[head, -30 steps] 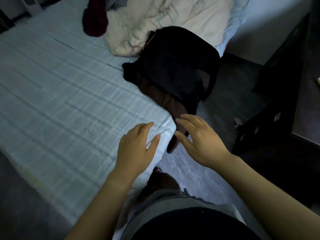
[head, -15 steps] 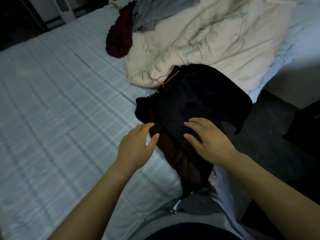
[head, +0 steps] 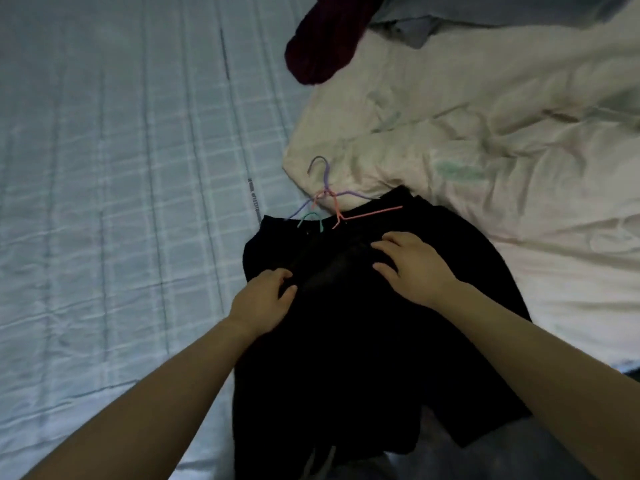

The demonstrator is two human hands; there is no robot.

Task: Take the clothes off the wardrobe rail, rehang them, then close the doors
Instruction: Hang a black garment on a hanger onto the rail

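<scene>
Two hands, three wire hangers and four lots of cloth on one bed sheet [head: 104, 168].
The hands are one left hand [head: 263, 299] and one right hand [head: 415, 265]. The hangers are one purple hanger [head: 323, 174], one coral hanger [head: 370, 213] and one green hanger [head: 313, 218]. The cloth is one pile of black clothes [head: 346, 341], too dark to count piece by piece, one maroon garment [head: 322, 46], one grey garment [head: 450, 15] and one cream duvet [head: 485, 133].

Dim bluish light, bed [head: 104, 202] under a pale blue checked quilted sheet filling the view, rumpled cream duvet [head: 485, 133] heaped across the bed's right side
</scene>
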